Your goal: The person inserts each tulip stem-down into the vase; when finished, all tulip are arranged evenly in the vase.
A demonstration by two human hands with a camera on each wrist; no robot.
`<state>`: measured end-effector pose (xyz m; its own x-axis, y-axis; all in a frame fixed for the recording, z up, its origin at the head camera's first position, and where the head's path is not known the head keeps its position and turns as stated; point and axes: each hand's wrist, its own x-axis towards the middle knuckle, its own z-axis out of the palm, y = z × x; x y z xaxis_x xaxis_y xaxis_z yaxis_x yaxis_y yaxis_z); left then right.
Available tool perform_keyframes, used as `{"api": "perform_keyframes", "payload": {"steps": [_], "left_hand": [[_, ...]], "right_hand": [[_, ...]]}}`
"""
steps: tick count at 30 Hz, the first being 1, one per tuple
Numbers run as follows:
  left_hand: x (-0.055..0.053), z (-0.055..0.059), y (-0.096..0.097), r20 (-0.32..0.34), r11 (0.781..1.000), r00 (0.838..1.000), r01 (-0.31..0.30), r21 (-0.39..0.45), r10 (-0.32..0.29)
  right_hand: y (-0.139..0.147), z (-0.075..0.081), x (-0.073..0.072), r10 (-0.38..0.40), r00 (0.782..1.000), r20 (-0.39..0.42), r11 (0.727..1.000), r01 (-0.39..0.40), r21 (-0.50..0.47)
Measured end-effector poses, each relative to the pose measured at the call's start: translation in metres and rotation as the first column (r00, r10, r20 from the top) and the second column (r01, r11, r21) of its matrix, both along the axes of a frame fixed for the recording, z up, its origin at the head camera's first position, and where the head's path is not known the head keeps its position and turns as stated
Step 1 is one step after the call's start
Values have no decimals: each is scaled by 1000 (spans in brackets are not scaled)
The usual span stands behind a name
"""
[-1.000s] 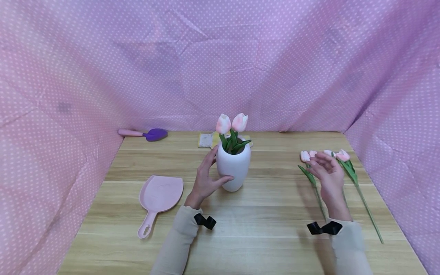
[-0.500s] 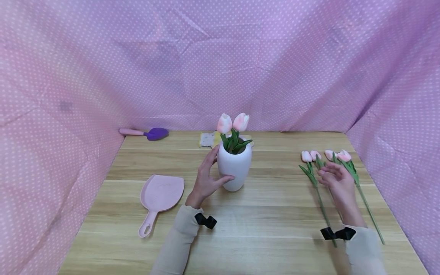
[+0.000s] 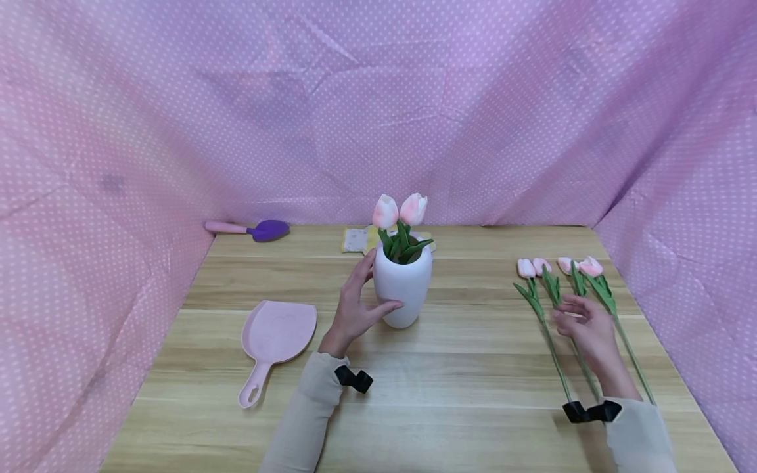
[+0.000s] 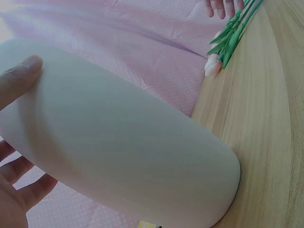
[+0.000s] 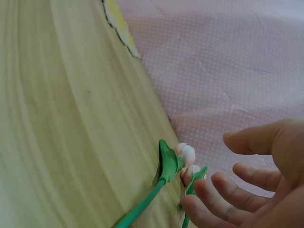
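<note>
A white vase (image 3: 407, 289) stands upright at the middle of the table with two pink-and-white tulips (image 3: 413, 209) in it. My left hand (image 3: 351, 312) holds it from the left, the thumb across its front and the fingers round the far side, as the left wrist view also shows. Several more tulips (image 3: 543, 267) lie in a row on the right, stems towards me. Over their stems hovers my right hand (image 3: 591, 328), its fingers loosely bent with nothing between them. From the right wrist view, green leaves (image 5: 168, 161) lie just beyond its fingertips.
A pink dustpan (image 3: 279, 332) lies left of the vase. At the back left is a trowel (image 3: 269, 230) with a purple blade. Behind the vase lies a flat yellow-and-white packet (image 3: 356, 240). Dotted pink cloth (image 3: 378, 112) hangs round the table.
My right hand has moved right and towards me, from near the tulip heads to over the stems. The left hand keeps its hold on the vase.
</note>
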<state>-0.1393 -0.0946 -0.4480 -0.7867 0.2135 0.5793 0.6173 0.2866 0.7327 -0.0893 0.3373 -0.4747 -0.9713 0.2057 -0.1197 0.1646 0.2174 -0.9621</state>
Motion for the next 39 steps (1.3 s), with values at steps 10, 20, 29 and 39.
{"api": "perform_keyframes", "payload": {"steps": [10, 20, 29, 39], "left_hand": [[0, 0, 1, -2, 1000, 1000, 0, 5, 0], [-1, -2, 0, -5, 1000, 1000, 4, -3, -4], [-1, -1, 0, -11, 1000, 1000, -1, -5, 1], [0, -1, 0, -5, 1000, 1000, -9, -7, 9]], "right_hand": [[-1, -7, 3, 83, 991, 108, 947, -112, 300], [-5, -8, 5, 139, 974, 180, 808, -216, 548], [-8, -8, -1, 174, 956, 236, 726, -286, 625], [-11, -8, -10, 212, 935, 285, 611, -354, 708]]}}
